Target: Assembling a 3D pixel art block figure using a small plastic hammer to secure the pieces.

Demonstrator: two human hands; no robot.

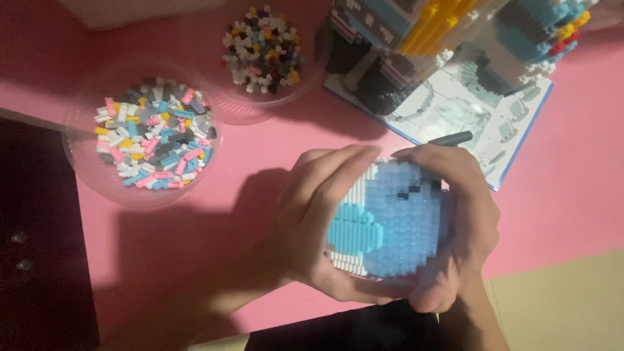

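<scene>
A rounded model of tiny bricks point(390, 224), pale blue with white and a brighter blue patch, is held between both hands above the pink table point(260, 149). My left hand point(312, 214) wraps its left side with fingers curled over the top. My right hand point(465, 227) clasps its right side and underside, thumb below. A dark pen-like stick point(452, 138) pokes out just behind my right hand's fingers.
Two clear bowls hold several loose small bricks: one at left point(153, 140), one at top middle point(263, 49). A large built brick model point(455, 39) stands at top right on an instruction booklet point(481, 120). A dark surface point(36, 240) borders the left.
</scene>
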